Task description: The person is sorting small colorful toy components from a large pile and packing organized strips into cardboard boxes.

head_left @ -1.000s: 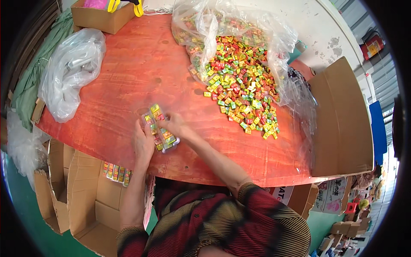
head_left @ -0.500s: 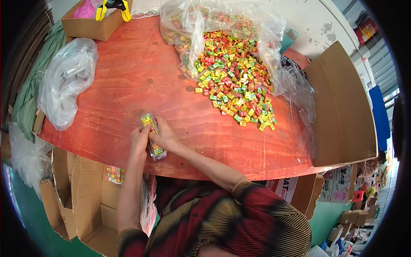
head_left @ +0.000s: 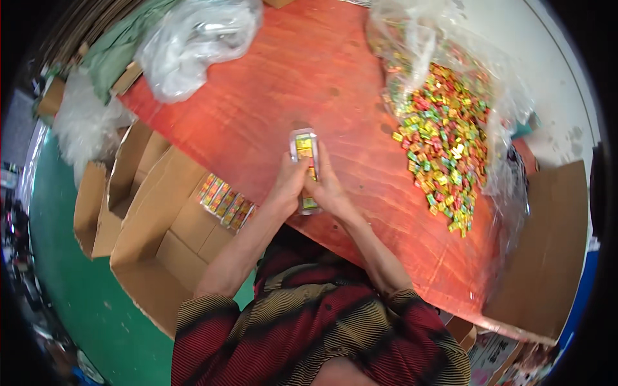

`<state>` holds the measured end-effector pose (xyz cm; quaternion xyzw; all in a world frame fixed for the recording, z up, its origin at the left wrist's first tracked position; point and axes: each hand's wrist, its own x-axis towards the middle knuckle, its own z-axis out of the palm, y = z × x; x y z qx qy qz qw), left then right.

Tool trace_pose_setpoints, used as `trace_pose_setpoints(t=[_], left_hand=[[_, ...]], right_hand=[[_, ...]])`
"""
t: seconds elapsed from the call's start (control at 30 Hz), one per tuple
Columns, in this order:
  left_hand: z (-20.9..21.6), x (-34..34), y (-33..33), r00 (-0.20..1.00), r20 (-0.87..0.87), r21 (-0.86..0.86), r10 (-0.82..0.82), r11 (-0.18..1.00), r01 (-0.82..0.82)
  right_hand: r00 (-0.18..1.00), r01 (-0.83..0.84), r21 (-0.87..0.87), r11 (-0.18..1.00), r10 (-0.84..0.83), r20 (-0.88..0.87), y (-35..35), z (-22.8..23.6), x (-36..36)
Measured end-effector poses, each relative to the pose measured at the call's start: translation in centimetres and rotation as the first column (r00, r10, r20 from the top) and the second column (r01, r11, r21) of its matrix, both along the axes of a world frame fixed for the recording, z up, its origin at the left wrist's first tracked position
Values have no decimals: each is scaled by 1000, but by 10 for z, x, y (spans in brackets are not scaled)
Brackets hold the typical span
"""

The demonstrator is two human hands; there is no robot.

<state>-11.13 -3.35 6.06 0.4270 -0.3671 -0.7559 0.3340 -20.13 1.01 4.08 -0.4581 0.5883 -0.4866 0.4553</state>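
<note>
Both of my hands are closed on a long clear plastic pack point(head_left: 303, 143) that holds a row of small yellow, red and green blocks. My left hand point(head_left: 288, 185) grips its left side, and my right hand point(head_left: 327, 186) grips the right. The thumbs meet over the middle and hide part of the row. The pack is above the near edge of the red table point(head_left: 309, 71). To the right lies a heap of small shiny wrapped blocks point(head_left: 444, 138) in the same colours, spilling from a large clear plastic bag point(head_left: 508, 83).
An open cardboard box point(head_left: 154, 238) stands below the table's left edge, with several similar filled packs point(head_left: 225, 201) inside. A crumpled clear bag point(head_left: 193, 48) lies at the far left. An upright cardboard panel point(head_left: 541, 251) borders the right side, and the floor point(head_left: 84, 302) is green.
The view has turned left, so the heap sits further right and more of the cardboard box shows. My hands still hold the pack, which now points more straight away from me.
</note>
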Motion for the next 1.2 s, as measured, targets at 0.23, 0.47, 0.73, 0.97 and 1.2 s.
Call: trace_pose_setpoints(t=[0.23, 0.47, 0.73, 0.97, 1.2], left_hand=[[7, 42, 9, 999, 39, -14, -37, 999, 38], [1, 75, 40, 976, 174, -159, -128, 975, 156], [-1, 160, 63, 982, 188, -10, -18, 1000, 20], [-12, 212, 77, 954, 25, 83, 299, 950, -301], [-36, 253, 79, 960, 96, 142, 264, 951, -275]], right_hand=[[905, -292, -39, 956, 290, 312, 4, 34, -10], [941, -318, 137, 938, 294, 169, 1, 25, 4], [886, -236, 207, 950, 122, 447, -11, 11, 86], [868, -250, 227, 941, 114, 484, -18, 4, 149], [821, -481, 340, 808, 279, 499, -34, -13, 154]])
